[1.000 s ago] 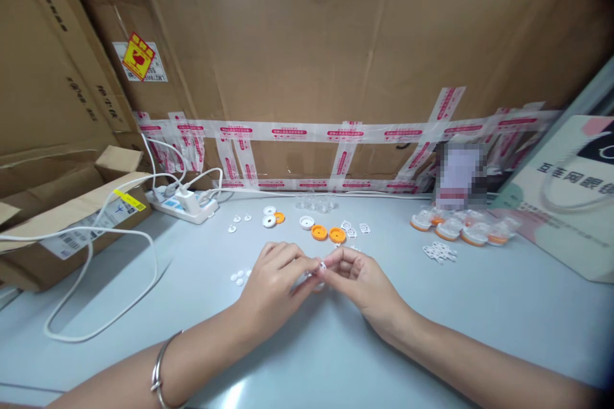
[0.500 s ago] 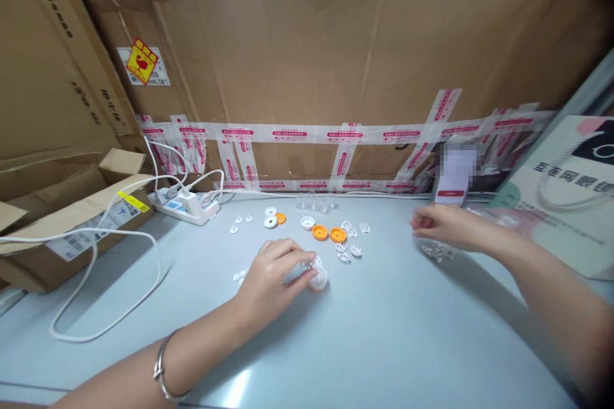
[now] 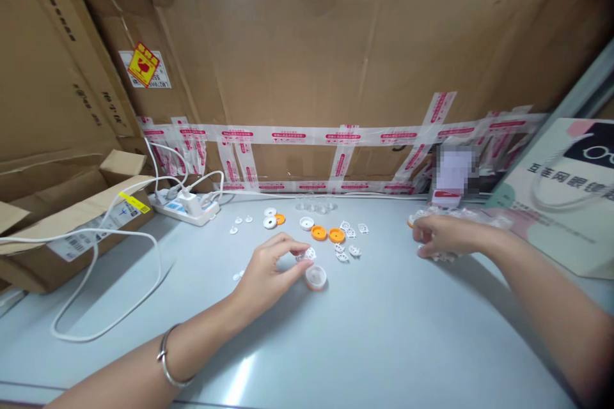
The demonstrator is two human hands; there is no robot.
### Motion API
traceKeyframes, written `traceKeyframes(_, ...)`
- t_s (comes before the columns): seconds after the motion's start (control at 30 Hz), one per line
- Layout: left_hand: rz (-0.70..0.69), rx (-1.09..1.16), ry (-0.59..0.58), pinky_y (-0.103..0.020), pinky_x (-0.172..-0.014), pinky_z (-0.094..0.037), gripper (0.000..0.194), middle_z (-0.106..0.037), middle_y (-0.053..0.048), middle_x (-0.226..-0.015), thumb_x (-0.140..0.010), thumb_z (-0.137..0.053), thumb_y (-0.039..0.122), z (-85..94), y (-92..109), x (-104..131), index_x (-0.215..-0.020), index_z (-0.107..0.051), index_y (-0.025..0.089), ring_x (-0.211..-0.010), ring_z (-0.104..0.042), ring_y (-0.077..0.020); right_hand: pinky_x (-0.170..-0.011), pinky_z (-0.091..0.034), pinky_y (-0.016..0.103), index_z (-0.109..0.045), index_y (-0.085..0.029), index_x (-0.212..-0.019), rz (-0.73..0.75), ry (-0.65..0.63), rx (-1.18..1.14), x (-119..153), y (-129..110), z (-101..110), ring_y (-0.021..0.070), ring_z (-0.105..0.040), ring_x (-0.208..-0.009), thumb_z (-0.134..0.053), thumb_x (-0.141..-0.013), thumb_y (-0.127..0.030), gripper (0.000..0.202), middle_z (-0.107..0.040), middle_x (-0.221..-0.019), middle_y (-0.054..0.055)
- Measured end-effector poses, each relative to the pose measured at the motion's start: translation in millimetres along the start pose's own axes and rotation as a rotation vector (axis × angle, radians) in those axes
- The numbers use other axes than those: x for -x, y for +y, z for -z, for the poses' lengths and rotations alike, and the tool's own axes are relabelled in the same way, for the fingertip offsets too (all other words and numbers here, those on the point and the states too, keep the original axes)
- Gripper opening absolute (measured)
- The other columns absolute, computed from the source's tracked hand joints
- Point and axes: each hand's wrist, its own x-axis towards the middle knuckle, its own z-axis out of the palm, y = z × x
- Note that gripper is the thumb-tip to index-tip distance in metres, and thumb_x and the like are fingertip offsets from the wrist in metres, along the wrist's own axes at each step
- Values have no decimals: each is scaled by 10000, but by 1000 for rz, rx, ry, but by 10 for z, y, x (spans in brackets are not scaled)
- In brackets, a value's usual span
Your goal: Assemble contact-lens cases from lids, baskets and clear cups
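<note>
A small white openwork plastic piece sits between the thumb and fingertips of my left hand, which is closed on it. Just below the fingertips, a clear round cup with an orange base stands on the table. At the right, my right hand reaches down to a pile of small white pieces, its thumb and forefinger apart. Part of this pile is hidden by the hand. An orange rim shows beside its fingers. More white openwork pieces lie between the hands.
Orange discs, white rings, clear domes and small white caps lie farther back. A power strip with white cables and an open carton stand left. A phone leans against the cardboard, near a printed box.
My left fingers have drawn up and left off the clear cup, leaving it in plain view. My right hand has lowered onto the white pieces, its fingers spreading; an orange rim now shows there.
</note>
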Motion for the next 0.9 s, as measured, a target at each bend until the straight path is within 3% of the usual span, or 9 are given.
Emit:
traceKeyframes(0.1,-4,-2,-2,-261,-744,-429,159,-593,-20,-829,-788,-594,229,-6,0,1,-932,-655,200,-807,-565,-140,-662,-444,313,-593,-200,-843,108,138,-78,8,-270,-37,220,-600,-767,-569,-694,-414,263,-644,-832,62)
traceKeyframes(0.17,1,0,-8,-260,-745,-428,161,-592,-20,-832,-790,-592,232,-12,-2,1,-935,-654,203,-811,-565,-140,-691,-455,296,-589,-215,-871,223,152,-184,7,-489,-108,203,-595,-805,-538,-735,-440,268,-644,-873,51)
traceKeyframes(0.27,3,6,-14,-261,-747,-426,160,-590,-21,-831,-793,-589,240,-19,-6,1,-934,-656,203,-810,-564,-141,-731,-452,309,-573,-216,-939,281,294,-209,-43,-704,-279,191,-586,-799,-506,-777,-387,245,-616,-960,60)
traceKeyframes(0.37,5,13,-18,-264,-751,-425,161,-590,-24,-828,-793,-587,236,-20,-5,1,-934,-656,200,-807,-564,-143,-771,-438,335,-519,-200,-1104,269,411,-197,-139,-729,-447,199,-573,-810,-498,-786,-308,336,-575,-982,87)
traceKeyframes(0.47,12,25,-19,-265,-753,-425,161,-595,-27,-833,-792,-586,236,-12,4,-3,-932,-658,198,-808,-565,-144,-753,-434,324,-567,-178,-1029,263,400,-193,-211,-689,-520,199,-568,-785,-496,-780,-260,272,-564,-890,84)
traceKeyframes(0.6,39,50,-7,-261,-725,-420,160,-605,-25,-827,-780,-597,244,1,24,-19,-919,-664,201,-799,-563,-146,-669,-422,295,-592,-184,-833,250,400,-205,-204,-709,-470,175,-544,-699,-514,-766,-272,135,-551,-789,52)
traceKeyframes(0.73,133,98,-9,-257,-703,-416,150,-622,-20,-822,-757,-620,267,2,24,-35,-884,-678,212,-781,-558,-146,-526,-369,257,-589,-197,-749,236,374,-246,-120,-803,-392,146,-497,-550,-513,-770,-341,164,-520,-586,-7)
traceKeyframes(0.8,205,165,-17,-259,-711,-423,165,-634,-26,-839,-748,-629,293,-2,8,-45,-879,-680,208,-779,-559,-148,-487,-357,242,-576,-198,-777,256,307,-398,-69,-863,-369,130,-487,-487,-504,-779,-384,200,-507,-497,-36)
traceKeyframes(0.9,330,341,-42,-264,-739,-438,216,-655,-44,-886,-740,-637,335,-9,-13,-60,-895,-671,188,-810,-576,-158,-559,-422,249,-543,-188,-832,318,178,-750,4,-963,-350,135,-571,-559,-540,-760,-393,218,-616,-578,-13)
